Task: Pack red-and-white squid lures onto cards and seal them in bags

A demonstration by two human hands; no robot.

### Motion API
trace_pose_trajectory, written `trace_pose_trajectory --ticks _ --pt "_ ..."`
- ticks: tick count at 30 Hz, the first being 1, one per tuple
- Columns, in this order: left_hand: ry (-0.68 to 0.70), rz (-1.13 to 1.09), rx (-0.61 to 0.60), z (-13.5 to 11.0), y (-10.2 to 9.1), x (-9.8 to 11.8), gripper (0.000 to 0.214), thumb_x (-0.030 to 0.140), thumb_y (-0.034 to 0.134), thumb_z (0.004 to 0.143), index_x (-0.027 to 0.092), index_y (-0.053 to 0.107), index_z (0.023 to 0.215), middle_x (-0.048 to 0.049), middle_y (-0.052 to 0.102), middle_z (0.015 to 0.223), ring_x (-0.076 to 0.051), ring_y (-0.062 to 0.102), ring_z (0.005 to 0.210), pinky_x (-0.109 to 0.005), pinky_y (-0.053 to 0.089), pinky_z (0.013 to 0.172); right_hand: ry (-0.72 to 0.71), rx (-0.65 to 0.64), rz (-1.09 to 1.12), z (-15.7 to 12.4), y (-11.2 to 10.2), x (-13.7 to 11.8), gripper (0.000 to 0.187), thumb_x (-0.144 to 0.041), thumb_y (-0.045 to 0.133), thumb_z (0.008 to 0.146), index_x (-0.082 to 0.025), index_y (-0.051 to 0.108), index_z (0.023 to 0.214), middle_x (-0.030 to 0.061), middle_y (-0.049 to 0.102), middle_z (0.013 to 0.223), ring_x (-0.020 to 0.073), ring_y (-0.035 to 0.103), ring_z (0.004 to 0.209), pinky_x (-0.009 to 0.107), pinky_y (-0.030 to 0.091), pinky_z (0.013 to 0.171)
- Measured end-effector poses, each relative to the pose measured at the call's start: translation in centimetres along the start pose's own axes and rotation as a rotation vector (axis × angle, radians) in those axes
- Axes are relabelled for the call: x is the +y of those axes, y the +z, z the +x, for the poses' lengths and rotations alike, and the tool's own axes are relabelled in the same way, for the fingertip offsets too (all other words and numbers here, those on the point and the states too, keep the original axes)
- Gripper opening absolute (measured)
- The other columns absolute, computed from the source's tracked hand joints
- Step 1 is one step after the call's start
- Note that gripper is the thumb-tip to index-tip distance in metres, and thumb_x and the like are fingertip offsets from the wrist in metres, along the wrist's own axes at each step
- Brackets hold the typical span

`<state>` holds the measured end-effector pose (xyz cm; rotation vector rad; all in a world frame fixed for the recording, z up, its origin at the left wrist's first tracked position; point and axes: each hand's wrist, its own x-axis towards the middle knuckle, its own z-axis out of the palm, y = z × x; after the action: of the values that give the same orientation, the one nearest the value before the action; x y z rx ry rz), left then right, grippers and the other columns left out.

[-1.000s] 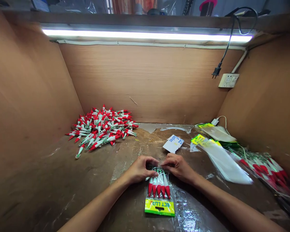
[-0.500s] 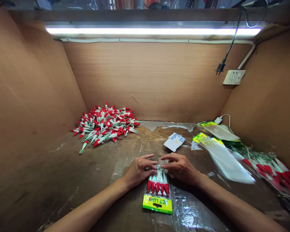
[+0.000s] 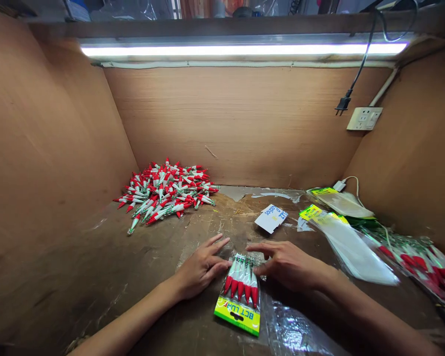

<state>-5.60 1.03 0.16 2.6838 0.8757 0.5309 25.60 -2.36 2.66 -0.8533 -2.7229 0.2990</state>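
Observation:
Between my hands lies a clear bag of fishing lures (image 3: 241, 282), with a yellow and green header card nearest me. Several red and white lures sit in a row inside, red tips toward the card. My left hand (image 3: 203, 267) rests beside the bag's left edge, fingers spread and thumb tip at the plastic. My right hand (image 3: 285, 264) is at the bag's upper right, index finger stretched above the end and thumb by its side, with a gap between them. The right hand's other fingers are partly hidden.
A heap of loose red and white lures (image 3: 166, 193) lies back left. On the right are flat header bags (image 3: 356, 249) and filled lure bags (image 3: 422, 262). A white card (image 3: 271, 218) lies beyond my hands. A black plug (image 3: 343, 103) hangs near the wall socket (image 3: 364, 118).
My left hand has drawn left, away from the bag's top, and its fingers have spread. The bag has shifted slightly toward me and turned a little. My right hand has moved slightly right.

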Motion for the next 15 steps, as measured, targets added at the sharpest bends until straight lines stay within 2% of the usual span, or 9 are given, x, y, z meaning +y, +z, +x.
trace_pose_trajectory --ticks 1,3,6,8,10,12,14,15 --pt "-0.060 -0.040 0.048 0.6 0.2 0.1 0.034 0.040 0.042 0.101 0.030 0.073 0.110 -0.0028 0.048 0.149 -0.026 0.033 0.143 -0.046 0.033 0.114 0.026 -0.020 0.067 -0.2 -0.2 0.2 0.040 -0.012 0.058 0.088 -0.038 0.071 0.115 0.0004 0.045 0.151 0.0210 0.062 0.115 0.036 0.046 0.097" --pt "-0.168 -0.105 0.105 2.0 0.7 0.2 0.034 0.045 0.047 0.098 0.026 0.069 0.117 -0.0075 0.053 0.145 -0.027 0.038 0.141 -0.046 0.032 0.115 0.049 -0.060 0.214 -0.4 -0.3 0.8 0.037 -0.014 0.063 0.086 -0.038 0.073 0.113 -0.0001 0.039 0.154 0.0201 0.062 0.113 0.034 0.047 0.097" --pt "-0.206 -0.155 -0.003 3.7 1.6 0.5 0.055 0.052 0.064 0.086 0.026 0.057 0.134 -0.0114 0.035 0.156 -0.033 0.023 0.147 -0.053 0.026 0.116 0.048 -0.099 0.408 -0.5 -0.1 2.2 0.028 -0.019 0.072 0.080 -0.033 0.077 0.103 0.0006 0.042 0.153 0.0248 0.053 0.127 0.038 0.040 0.107" --pt "-0.181 -0.190 -0.069 4.3 2.0 0.9 0.051 0.050 0.072 0.080 0.026 0.064 0.124 -0.0110 0.031 0.158 -0.036 0.017 0.148 -0.054 0.025 0.115 0.077 -0.089 0.525 -0.5 0.1 3.2 0.019 -0.023 0.071 0.082 -0.029 0.078 0.099 0.0030 0.052 0.145 0.0252 0.054 0.127 0.040 0.039 0.108" --pt "-0.199 -0.284 -0.052 4.3 2.0 1.2 0.040 0.046 0.077 0.075 0.023 0.068 0.107 -0.0127 0.050 0.145 -0.037 0.036 0.139 -0.049 0.035 0.108 0.146 0.040 0.567 -0.5 0.2 4.1 0.016 -0.027 0.065 0.088 -0.025 0.078 0.098 0.0063 0.065 0.127 0.0225 0.063 0.113 0.038 0.048 0.099" --pt "-0.284 -0.476 -0.032 3.8 1.5 1.2 0.040 0.046 0.080 0.071 0.020 0.064 0.097 -0.0095 0.069 0.111 -0.031 0.062 0.109 -0.038 0.049 0.087 0.236 0.274 0.429 -0.5 0.3 4.9 0.019 -0.028 0.061 0.090 -0.024 0.076 0.102 0.0074 0.069 0.113 0.0211 0.065 0.103 0.037 0.051 0.093" --pt "-0.397 -0.721 -0.032 2.7 0.3 0.8 0.045 0.047 0.081 0.069 0.019 0.058 0.094 -0.0018 0.068 0.083 -0.021 0.065 0.078 -0.027 0.049 0.065 0.325 0.473 0.150 -0.5 0.7 5.6 0.027 -0.028 0.063 0.089 -0.025 0.070 0.114 0.0087 0.066 0.115 0.0234 0.061 0.108 0.041 0.048 0.096" --pt "-0.440 -0.823 -0.029 1.9 -0.7 0.4 0.047 0.048 0.082 0.067 0.019 0.055 0.094 0.0000 0.066 0.080 -0.018 0.063 0.071 -0.024 0.047 0.060 0.365 0.514 0.010 -0.4 1.0 6.0 0.037 -0.029 0.065 0.087 -0.025 0.065 0.123 0.0098 0.062 0.120 0.0254 0.058 0.112 0.043 0.046 0.098"
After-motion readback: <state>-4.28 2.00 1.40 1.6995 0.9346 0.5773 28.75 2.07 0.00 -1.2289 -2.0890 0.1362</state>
